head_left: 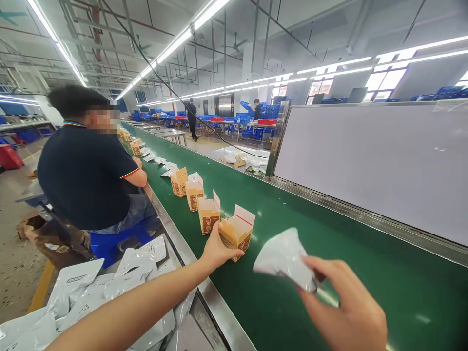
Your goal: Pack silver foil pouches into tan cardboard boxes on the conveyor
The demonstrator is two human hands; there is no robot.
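With thumb and fingers my left hand (215, 249) grips the near side of a small orange printed carton (238, 231) on the green belt. The carton's top is open, its white flap standing up. My right hand (343, 302) pinches a white sealed pouch (283, 256) by one end, above the belt and to the right of the carton, not touching it. The pouch is slightly blurred. Just beyond the held carton stands another open carton (209, 214), then more cartons (194, 191) in a row. A heap of similar white pouches (76, 285) lies under my left forearm.
A green conveyor belt (292, 209) runs away from me, with a metal edge (183, 243) on the left. A co-worker (87, 161) sits at the left on a blue stool (109, 248). Flat pouches (155, 158) lie farther along. A white panel (373, 165) borders the right side.
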